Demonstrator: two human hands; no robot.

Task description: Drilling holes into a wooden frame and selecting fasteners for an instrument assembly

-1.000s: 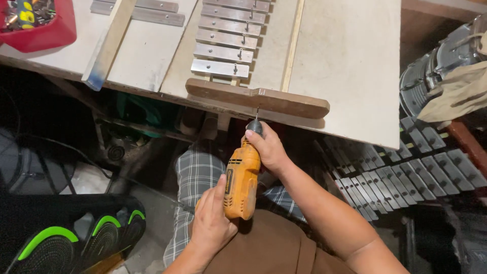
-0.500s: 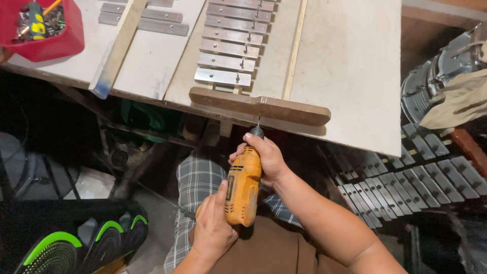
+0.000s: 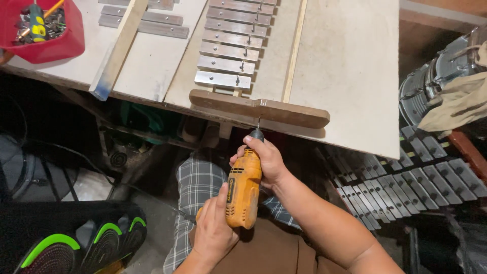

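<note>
An orange power drill (image 3: 243, 190) points away from me, its thin bit touching the near edge of a brown wooden crossbar (image 3: 258, 108). My right hand (image 3: 267, 157) wraps the drill's front end near the chuck. My left hand (image 3: 215, 231) grips its rear body from the left. The crossbar lies across the near end of a row of several metal bars (image 3: 232, 43) pinned on wooden rails, on a pale board table (image 3: 350, 66).
A red tub (image 3: 43, 30) of small tools sits at the table's far left, beside a loose wooden slat (image 3: 116, 50) and spare metal bars (image 3: 142, 23). Another set of metal bars (image 3: 406, 177) lies low at the right. A black and green object (image 3: 76, 243) is at lower left.
The view has shifted slightly, and the drill with both hands has stayed at the crossbar's near edge, the bit still against the wood.
</note>
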